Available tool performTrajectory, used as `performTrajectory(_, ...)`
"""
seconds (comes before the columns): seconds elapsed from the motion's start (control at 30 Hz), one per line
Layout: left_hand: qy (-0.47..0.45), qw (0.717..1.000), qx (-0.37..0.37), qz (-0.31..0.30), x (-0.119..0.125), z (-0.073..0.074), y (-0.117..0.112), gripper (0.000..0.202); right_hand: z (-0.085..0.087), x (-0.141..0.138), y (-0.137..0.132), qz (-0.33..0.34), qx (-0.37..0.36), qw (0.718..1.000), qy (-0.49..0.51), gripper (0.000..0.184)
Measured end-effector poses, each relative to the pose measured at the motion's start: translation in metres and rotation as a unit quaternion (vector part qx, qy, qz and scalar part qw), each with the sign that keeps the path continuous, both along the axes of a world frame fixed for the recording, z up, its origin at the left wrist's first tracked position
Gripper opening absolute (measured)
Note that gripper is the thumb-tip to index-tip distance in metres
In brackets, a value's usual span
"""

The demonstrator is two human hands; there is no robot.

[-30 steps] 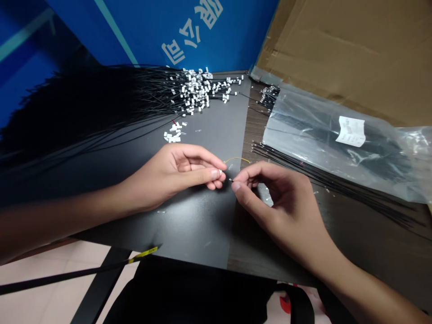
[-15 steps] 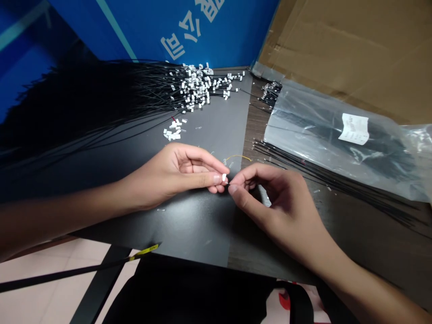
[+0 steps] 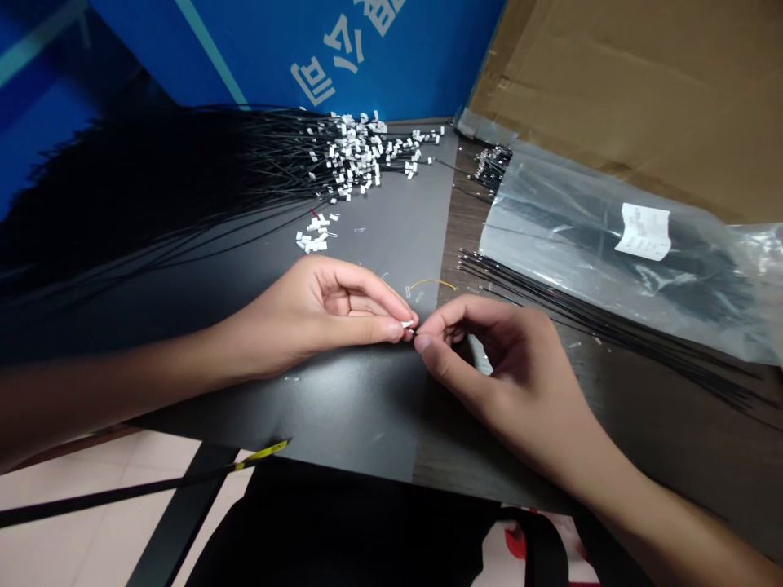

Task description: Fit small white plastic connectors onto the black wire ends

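My left hand (image 3: 330,314) pinches a small white plastic connector housing (image 3: 407,324) between thumb and forefinger. My right hand (image 3: 507,375) pinches the metal-tipped end of a thin dark wire (image 3: 414,332), and that tip touches the housing's edge. The fingers hide most of the wire. A short yellow wire (image 3: 433,282) lies on the black mat (image 3: 360,416) just beyond my hands. A small heap of white housings (image 3: 314,236) sits farther back on the left.
A large fan of black wires (image 3: 183,187) ends in a pile of white connectors (image 3: 355,151). At right, a clear plastic bag (image 3: 612,261) holds black wires, with a loose wire bundle (image 3: 581,318) beside it. Cardboard (image 3: 630,90) and a blue board (image 3: 294,57) stand behind.
My hands have drawn slightly closer, with the left hand shifting right. The wire tip now meets the white housing. The view has tilted slightly.
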State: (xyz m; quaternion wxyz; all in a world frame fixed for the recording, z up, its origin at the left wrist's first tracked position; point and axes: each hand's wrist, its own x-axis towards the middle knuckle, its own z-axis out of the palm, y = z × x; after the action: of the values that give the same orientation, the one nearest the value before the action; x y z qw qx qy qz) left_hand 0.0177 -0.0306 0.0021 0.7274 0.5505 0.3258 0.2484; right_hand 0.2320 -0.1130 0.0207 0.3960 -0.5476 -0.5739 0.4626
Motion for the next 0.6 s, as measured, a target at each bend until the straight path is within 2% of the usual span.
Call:
performTrajectory(0.17,-0.008,1.0,0.004,-0.005,-0.0001,-0.0035,0.0017,0.021,0.0007,-0.0003,-0.0018,0.004,-0.01,1.0,0.002,0.01)
performTrajectory(0.3,-0.015,0.999,-0.019,-0.025,-0.001,-0.0036,0.0013,0.019,0.0011,-0.0009,-0.0011,0.0,-0.008,1.0,0.003,0.011)
performTrajectory(0.6,-0.011,0.999,-0.017,-0.029,-0.0024,-0.0015,-0.001,0.019,0.0011,-0.0009,-0.0012,0.002,-0.009,1.0,-0.012,0.01)
